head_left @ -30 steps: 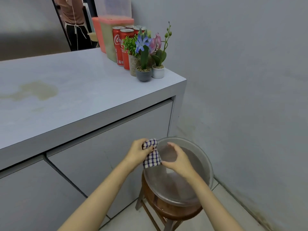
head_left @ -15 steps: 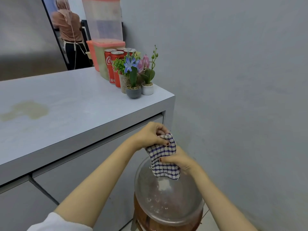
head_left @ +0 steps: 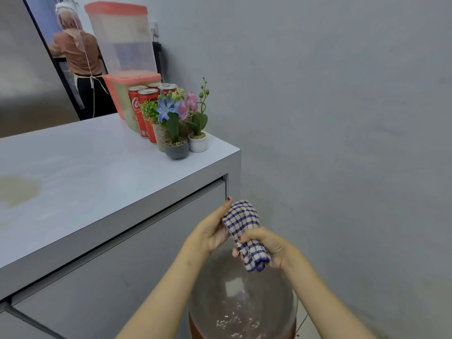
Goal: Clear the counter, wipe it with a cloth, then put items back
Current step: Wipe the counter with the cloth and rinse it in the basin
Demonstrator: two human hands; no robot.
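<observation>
Wringing checked cloth (head_left: 242, 220) over glass bowl (head_left: 289, 293), left hand (head_left: 210, 234) and right hand (head_left: 267, 245) fingers gripping it; twist your wrists oppositely.

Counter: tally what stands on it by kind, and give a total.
Soda cans: 4
Plant pots in view: 3
Lidded plastic containers: 2
Total: 9
</observation>
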